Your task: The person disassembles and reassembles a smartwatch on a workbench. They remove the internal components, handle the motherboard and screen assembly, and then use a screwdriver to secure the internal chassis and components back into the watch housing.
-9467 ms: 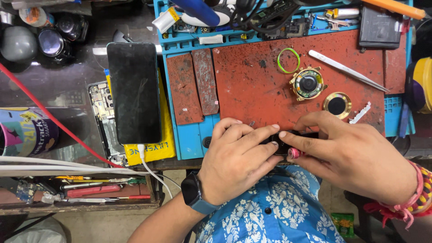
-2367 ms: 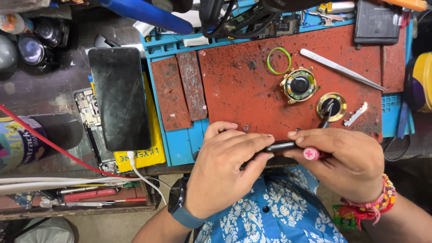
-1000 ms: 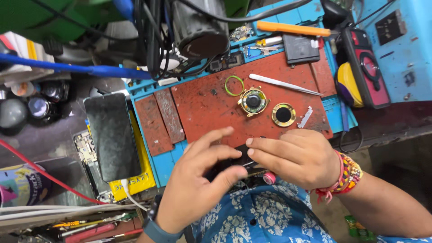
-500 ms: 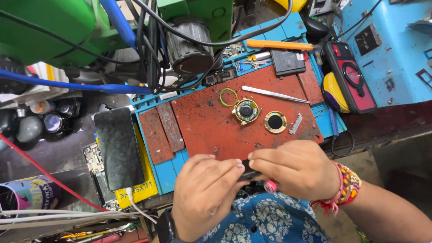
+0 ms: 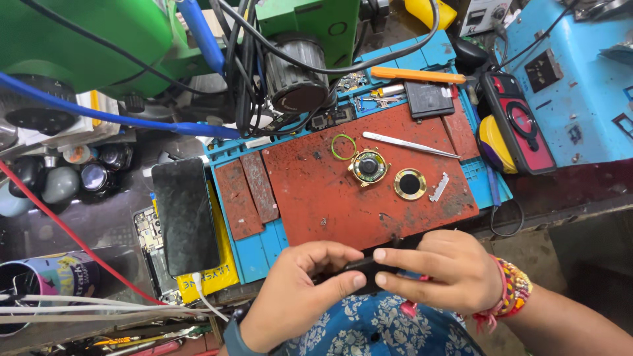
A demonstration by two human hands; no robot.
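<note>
Both my hands meet just below the front edge of the red work mat (image 5: 316, 198). My left hand (image 5: 297, 293) and my right hand (image 5: 442, 270) together pinch a small black part (image 5: 362, 269), mostly hidden by the fingers. A pink-tipped tool (image 5: 410, 307) pokes out under my right hand. On the mat lie a round camera module (image 5: 368, 166), a gold ring (image 5: 410, 184), a green ring (image 5: 343, 146), metal tweezers (image 5: 409, 144) and a small silver bracket (image 5: 439, 187).
A black phone (image 5: 185, 215) with a white cable lies left on a yellow pad, beside a bare circuit board (image 5: 150, 231). Green machine, motor and thick cables crowd the back. A red-black device (image 5: 521, 122) and blue box (image 5: 580, 79) stand at right. A cup (image 5: 46, 280) sits left.
The view has tilted and swung right, showing more of the green machine and blue box. My hands stay together on the small black part, drawn slightly nearer my body.
</note>
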